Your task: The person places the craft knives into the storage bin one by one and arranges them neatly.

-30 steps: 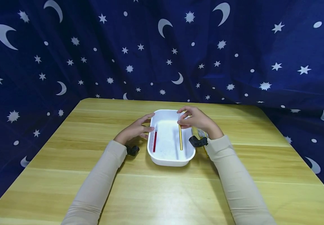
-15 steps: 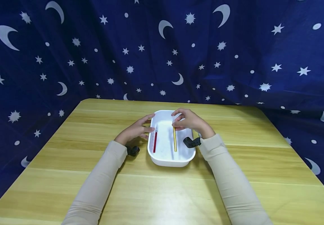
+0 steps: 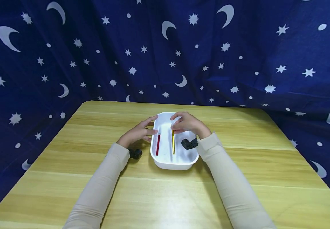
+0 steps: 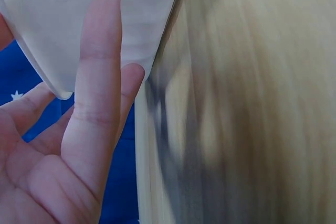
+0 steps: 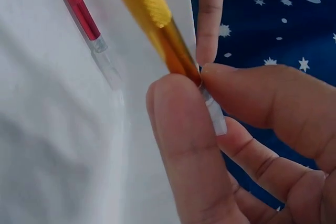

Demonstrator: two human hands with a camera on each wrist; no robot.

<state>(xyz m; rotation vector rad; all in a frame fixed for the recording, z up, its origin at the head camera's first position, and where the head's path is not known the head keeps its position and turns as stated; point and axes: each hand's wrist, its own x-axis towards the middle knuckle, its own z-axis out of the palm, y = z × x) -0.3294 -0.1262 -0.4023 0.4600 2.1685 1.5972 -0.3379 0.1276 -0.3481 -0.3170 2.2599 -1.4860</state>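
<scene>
My right hand [image 3: 189, 123] pinches a gold craft knife [image 3: 173, 143] between thumb and fingers near its clear-capped end. The gold handle slants down over the white plastic basin [image 3: 174, 166], its lower end close over the floor. A red craft knife [image 3: 158, 145] with a clear cap [image 5: 108, 66] lies inside along the left side. My left hand [image 3: 137, 132] rests at the basin's left rim. In the left wrist view, its fingers [image 4: 97, 77] are extended against the outer wall [image 4: 47, 19].
The basin stands on a light wooden table [image 3: 119, 197]. Behind the table hangs a dark blue curtain [image 3: 153, 31] with moons and stars. Black wrist cameras [image 3: 189, 144] sit on both wrists, the right one above the basin.
My right hand has moved left with the gold craft knife, from the basin's right side to near its middle. The left hand and the red craft knife have stayed put.
</scene>
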